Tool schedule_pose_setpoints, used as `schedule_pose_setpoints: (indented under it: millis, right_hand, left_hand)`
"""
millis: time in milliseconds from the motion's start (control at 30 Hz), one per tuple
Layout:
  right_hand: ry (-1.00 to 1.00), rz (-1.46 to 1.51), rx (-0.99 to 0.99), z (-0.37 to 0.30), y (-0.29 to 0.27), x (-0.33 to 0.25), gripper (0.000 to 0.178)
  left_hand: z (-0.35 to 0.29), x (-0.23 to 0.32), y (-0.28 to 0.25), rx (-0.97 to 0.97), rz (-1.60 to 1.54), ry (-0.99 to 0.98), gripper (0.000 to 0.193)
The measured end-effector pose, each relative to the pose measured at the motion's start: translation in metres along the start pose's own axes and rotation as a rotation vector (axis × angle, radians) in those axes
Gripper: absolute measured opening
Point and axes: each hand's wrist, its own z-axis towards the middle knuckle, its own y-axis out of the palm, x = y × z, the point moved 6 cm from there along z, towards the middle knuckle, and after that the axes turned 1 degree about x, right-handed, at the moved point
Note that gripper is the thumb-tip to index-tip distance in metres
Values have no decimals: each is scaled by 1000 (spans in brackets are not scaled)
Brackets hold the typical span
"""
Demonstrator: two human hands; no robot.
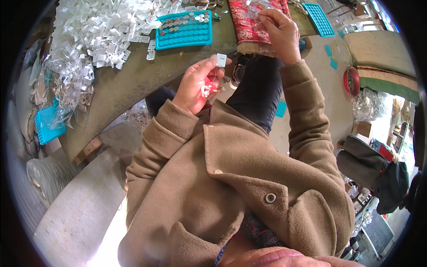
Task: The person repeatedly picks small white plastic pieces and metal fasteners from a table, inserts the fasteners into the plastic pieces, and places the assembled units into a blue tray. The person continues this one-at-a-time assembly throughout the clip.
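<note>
My left hand (192, 86) is closed in front of the table edge, its thumb and fingers pinching a small white plastic piece with a square face (221, 60). Below that piece, a thin strand and shiny clear bits (207, 91) show against my fingers. Farther right, my right hand (283, 36) is raised over a red patterned cloth (243, 27), thumb and fingertips pressed together. Whatever is between those fingertips is too small to make out. Clear plastic pieces lie on the cloth close to them.
A large heap of white plastic pieces (106, 31) covers the table's left side. Beside it sits a turquoise tray (183, 41) with round silvery discs in some hollows. Another turquoise tray (319, 20) lies at the far right. A red bowl (351, 82) stands right of my arm.
</note>
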Motion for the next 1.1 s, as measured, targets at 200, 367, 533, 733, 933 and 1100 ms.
schedule_pose_setpoints:
  millis: [200, 367, 533, 733, 933, 1100]
  right_hand:
    - [188, 485, -64, -8, 4, 10, 16]
    - [236, 265, -131, -11, 4, 13, 20]
    - [132, -276, -183, -11, 10, 17, 22]
    - [-75, -534, 3, -13, 6, 10, 22]
    - [233, 191, -48, -15, -3, 33, 14]
    - [353, 420, -94, -18, -5, 29, 19]
  left_hand:
    - [7, 6, 5, -48, -73, -17, 39]
    - [2, 3, 5, -64, -104, -35, 38]
    - [1, 0, 5, -32, -53, 1, 39]
    - [1, -4, 5, -30, -31, -10, 39]
    - [4, -6, 6, -55, -46, -18, 39]
    - [8, -5, 7, -32, -49, -30, 40]
